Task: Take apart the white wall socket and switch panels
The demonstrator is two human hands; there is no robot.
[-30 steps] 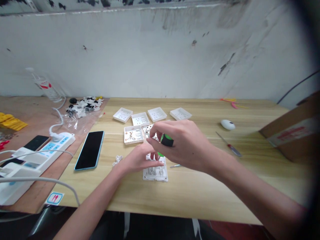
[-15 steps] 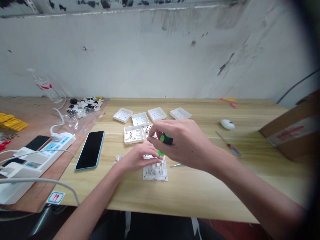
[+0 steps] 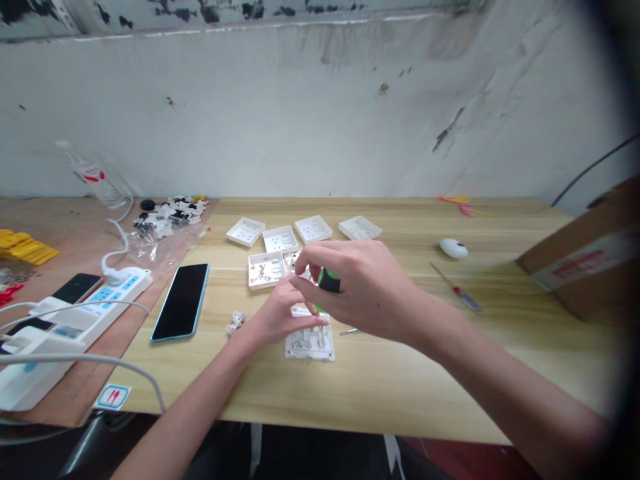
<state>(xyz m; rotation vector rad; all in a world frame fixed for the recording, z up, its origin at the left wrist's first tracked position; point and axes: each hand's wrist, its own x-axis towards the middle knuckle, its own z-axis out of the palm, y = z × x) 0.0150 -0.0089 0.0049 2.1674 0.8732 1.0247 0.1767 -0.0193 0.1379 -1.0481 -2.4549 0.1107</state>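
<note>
My right hand (image 3: 357,277) is closed around the green-and-black handle of a screwdriver (image 3: 329,280), held over a white plastic socket housing (image 3: 309,343). Most of the tool's shaft and its tip are hidden by my hands. My left hand (image 3: 283,310) lies across the far part of the housing, thumb stretched to the right and fingers curled partly behind my right hand, gripping the housing. Metal pieces show faintly inside the housing. Just beyond my hands, a white socket cover (image 3: 267,270) holds small brass pieces, next to a partly hidden white part with holes (image 3: 291,260).
Several white covers (image 3: 314,229) lie farther back. A small white part (image 3: 236,323) sits by my left wrist. On the left are a phone (image 3: 181,301) and power strip (image 3: 113,293); on the right, another screwdriver (image 3: 465,297), a white mouse-like object (image 3: 454,249) and a cardboard box (image 3: 590,260).
My left hand has shifted slightly right, its fingers closer to my right hand, and the small white part by its wrist shows more fully. My right hand has moved slightly left with the screwdriver.
</note>
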